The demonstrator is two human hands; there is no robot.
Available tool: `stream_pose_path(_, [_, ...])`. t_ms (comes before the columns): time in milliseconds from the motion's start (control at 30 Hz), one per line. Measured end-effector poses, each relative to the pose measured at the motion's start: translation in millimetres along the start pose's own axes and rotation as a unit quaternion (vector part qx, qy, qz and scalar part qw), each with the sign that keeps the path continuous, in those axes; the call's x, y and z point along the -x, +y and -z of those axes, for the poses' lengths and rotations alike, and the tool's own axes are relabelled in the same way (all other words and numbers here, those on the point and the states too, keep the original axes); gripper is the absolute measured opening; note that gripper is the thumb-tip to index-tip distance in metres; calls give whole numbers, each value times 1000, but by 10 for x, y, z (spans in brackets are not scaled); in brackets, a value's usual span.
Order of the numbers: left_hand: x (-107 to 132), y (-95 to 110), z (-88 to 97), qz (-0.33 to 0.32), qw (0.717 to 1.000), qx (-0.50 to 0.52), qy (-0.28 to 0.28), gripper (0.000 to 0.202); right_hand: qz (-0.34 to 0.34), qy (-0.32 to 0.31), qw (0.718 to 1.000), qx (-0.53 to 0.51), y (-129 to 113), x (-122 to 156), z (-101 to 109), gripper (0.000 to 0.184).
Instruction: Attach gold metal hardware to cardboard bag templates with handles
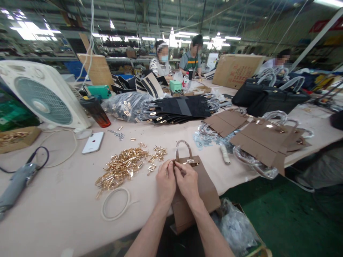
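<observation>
A brown bag panel [206, 189] with a plastic-wrapped handle [183, 148] and a gold clasp [190, 162] lies at the table's near edge. My left hand [165, 181] and my right hand [187, 180] rest side by side on its upper part, fingers pinched together at the strap beside the clasp. What the fingertips pinch is too small to name. A heap of loose gold metal fittings [122, 167] lies just left of my hands.
A white phone [92, 142], a box fan [44, 94], a grey tool [16, 184] and a white ring [115, 203] are at left. Stacks of brown panels [264, 141], black panels [184, 107] and black bags [273, 96] lie beyond. Three people sit at the far end.
</observation>
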State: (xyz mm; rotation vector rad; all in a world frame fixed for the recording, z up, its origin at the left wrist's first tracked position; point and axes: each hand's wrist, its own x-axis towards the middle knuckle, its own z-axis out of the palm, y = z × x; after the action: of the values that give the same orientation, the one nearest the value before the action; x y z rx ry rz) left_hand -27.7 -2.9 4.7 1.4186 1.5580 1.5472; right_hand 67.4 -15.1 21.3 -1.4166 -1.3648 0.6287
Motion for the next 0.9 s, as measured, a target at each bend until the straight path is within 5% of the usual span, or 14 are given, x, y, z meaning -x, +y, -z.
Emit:
stream_pose_path(333, [-84,12,33,32,999,-19,-5,32,-30,4,999,-42,-106,0,77,31])
stream_pose_path(467, [-120,-2,39,64,998,1,10,35,11,7,999,-32,-184,199,177,31])
stream_pose_path(733, [-104,46,107,71,992,98,-28,34,78,-99,989,80,-247,502,301,87])
stream_pose_path(900, [-75,62,150,78,990,112,-37,35,15,-23,995,96,-212,375,563,60])
